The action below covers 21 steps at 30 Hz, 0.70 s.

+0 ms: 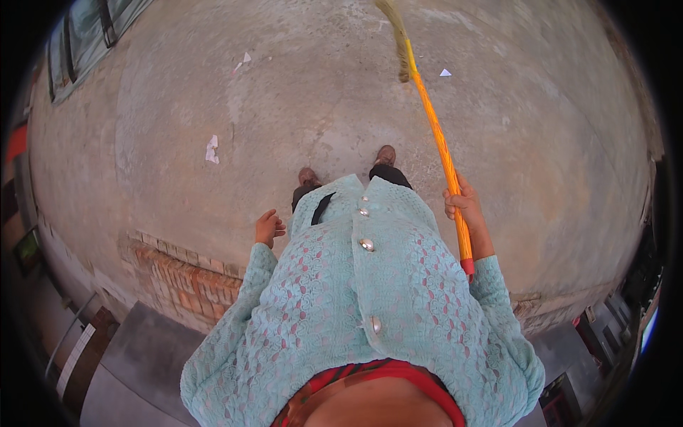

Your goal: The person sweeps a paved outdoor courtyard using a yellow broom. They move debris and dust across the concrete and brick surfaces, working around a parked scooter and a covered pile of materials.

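My right hand (466,202) is wrapped round the orange handle of a broom (437,135), a little above its red end cap. The handle slants up and away from me, and the greenish-brown bristle head (400,43) lies on the concrete at the far edge of the view. My left hand (269,228) hangs beside my jacket with nothing in it, its fingers loosely bent and apart. A white paper scrap (446,72) lies just right of the bristles. Farther left are another torn scrap (212,149) and a small one (247,57).
Grey concrete floor (284,107) spreads round my brown shoes (385,155). A sheet-covered thing with dark straps (89,39) stands at the far left. Low brickwork (188,274) runs behind me on the left, with grey slabs (153,349) beyond it.
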Motion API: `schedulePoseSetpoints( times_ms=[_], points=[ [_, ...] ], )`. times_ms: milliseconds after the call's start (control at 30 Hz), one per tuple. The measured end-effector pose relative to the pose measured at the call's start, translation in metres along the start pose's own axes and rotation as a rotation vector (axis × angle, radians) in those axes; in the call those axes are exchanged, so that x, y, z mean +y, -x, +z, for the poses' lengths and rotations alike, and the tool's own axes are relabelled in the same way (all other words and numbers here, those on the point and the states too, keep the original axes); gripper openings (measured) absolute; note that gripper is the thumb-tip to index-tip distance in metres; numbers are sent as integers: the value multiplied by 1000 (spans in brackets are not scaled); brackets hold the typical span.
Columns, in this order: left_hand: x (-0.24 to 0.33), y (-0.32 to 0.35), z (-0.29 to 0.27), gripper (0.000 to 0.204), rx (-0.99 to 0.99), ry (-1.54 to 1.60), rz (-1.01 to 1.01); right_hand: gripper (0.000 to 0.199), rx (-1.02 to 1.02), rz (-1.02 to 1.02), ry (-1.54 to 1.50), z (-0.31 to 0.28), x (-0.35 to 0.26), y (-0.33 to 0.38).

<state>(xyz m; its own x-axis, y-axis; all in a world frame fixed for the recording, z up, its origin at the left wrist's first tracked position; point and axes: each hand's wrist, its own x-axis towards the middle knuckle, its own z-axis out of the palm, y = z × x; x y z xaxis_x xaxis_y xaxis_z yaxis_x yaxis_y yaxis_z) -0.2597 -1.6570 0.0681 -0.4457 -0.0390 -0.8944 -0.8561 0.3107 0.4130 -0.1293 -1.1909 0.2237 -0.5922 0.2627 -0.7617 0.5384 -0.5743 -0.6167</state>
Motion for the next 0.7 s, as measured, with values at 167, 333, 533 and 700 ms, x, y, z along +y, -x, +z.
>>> schedulePoseSetpoints(
  times_ms=[167, 333, 533, 700],
  points=[
    [6, 8, 5, 41, 0, -139, -38, 46, 258, -28, -28, -60, 15, -22],
    [-21, 15, -11, 41, 35, -51, -76, 9, 383, 143, -103, -115, 12, -119],
    [-38, 59, -16, 41, 125, -87, -127, 6, 22, 300, 67, -9, 38, -202],
    [-66, 57, -15, 41, 116, 10, -180, 16, -172, 238, -45, 124, 36, -198]
  ],
)
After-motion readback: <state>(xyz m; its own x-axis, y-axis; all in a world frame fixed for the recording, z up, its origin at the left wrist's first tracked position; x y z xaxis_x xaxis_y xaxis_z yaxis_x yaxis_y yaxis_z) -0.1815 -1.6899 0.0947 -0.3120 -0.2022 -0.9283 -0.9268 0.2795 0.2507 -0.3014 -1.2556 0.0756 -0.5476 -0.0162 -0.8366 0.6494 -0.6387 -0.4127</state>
